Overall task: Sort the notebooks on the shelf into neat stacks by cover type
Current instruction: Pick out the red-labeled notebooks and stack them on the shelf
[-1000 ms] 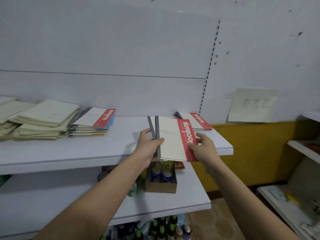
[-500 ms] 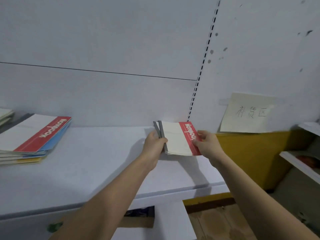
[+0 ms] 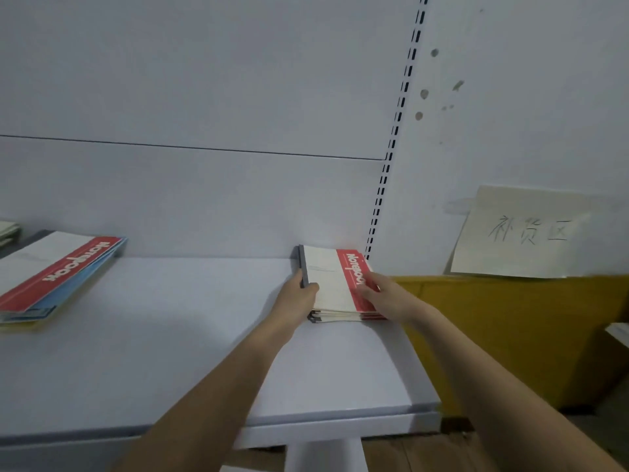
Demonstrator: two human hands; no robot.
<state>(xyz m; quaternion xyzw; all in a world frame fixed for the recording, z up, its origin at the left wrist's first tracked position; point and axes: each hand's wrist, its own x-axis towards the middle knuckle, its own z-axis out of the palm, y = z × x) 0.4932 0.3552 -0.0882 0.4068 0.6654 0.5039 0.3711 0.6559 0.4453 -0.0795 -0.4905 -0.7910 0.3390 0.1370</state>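
A small stack of red-banded notebooks [image 3: 335, 287] lies on the shelf [image 3: 177, 352], at its back right corner against the wall. To the left of that stack, well apart, a second pile [image 3: 58, 274] sits fanned and uneven, so it likely needs squaring; more notebooks show at the frame's left edge. The left hand [image 3: 299, 296] grips the stack's dark spine edge, fingers curled round it. The right hand [image 3: 381, 294] rests on the red band, fingers fairly straight, pressing the top cover down.
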